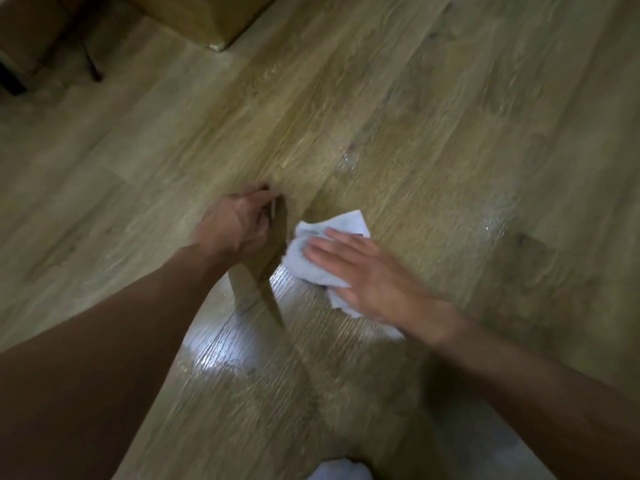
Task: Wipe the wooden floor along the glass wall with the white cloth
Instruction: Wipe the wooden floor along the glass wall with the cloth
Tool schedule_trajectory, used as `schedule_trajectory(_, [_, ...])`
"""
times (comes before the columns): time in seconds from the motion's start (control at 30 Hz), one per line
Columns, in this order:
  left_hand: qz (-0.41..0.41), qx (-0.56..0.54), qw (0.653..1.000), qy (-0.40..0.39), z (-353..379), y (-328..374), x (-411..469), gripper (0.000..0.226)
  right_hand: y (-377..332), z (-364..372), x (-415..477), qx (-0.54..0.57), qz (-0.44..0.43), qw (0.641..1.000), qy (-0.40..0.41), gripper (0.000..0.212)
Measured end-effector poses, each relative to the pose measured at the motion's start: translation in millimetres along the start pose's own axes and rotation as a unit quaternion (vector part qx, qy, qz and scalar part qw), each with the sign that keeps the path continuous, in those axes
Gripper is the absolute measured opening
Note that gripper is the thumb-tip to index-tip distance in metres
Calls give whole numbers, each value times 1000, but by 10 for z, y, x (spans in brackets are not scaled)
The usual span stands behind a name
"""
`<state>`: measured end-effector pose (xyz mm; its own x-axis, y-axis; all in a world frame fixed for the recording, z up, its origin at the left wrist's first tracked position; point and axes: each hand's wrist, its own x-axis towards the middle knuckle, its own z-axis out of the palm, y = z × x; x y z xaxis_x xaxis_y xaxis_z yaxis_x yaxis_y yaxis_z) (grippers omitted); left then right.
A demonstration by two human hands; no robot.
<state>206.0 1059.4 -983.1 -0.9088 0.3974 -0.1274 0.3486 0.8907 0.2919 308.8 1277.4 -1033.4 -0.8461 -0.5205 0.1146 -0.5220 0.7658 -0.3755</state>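
My right hand (pixel 367 275) lies flat, fingers spread, pressing a crumpled white cloth (pixel 343 223) onto the wooden floor (pixel 433 98). The cloth shows beyond my fingertips and under my palm. My left hand (pixel 239 223) is just left of the cloth, fingers curled around the edge of a thin upright panel (pixel 273 258). The panel mirrors the floor's grain and looks like glass. It runs from my left hand down toward me. The picture is motion-blurred.
A cardboard box (pixel 207 19) stands on the floor at the top. Dark furniture legs (pixel 93 67) are at top left. Wet streaks (pixel 346 161) and a wet patch (pixel 491 226) shine on the boards. A bright reflection (pixel 221 344) lies near me.
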Motion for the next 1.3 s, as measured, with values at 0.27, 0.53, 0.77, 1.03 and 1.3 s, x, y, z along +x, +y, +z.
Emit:
schedule_trajectory(0.27, [140,70,987,-29,40,570,-145,58,-134,-71,378,2,261,960,96,46])
schedule_trajectory(0.53, [283,97,954,-16,196,1099,-335,33,160,-417,-650,67,136,988,28,44])
schedule_trajectory(0.77, [103,136,974,-152,-38,1498,434,34,155,-498,-33,75,242,965,66,38])
schedule_trajectory(1.03, [284,133,927,-207,483,2547,-225,47,451,-759,-1844,46,231,972,-1,44])
schedule_trajectory(1.3, [353,230,892,-163,481,3067,122,45,418,-842,-1837,9,358,933,33,60])
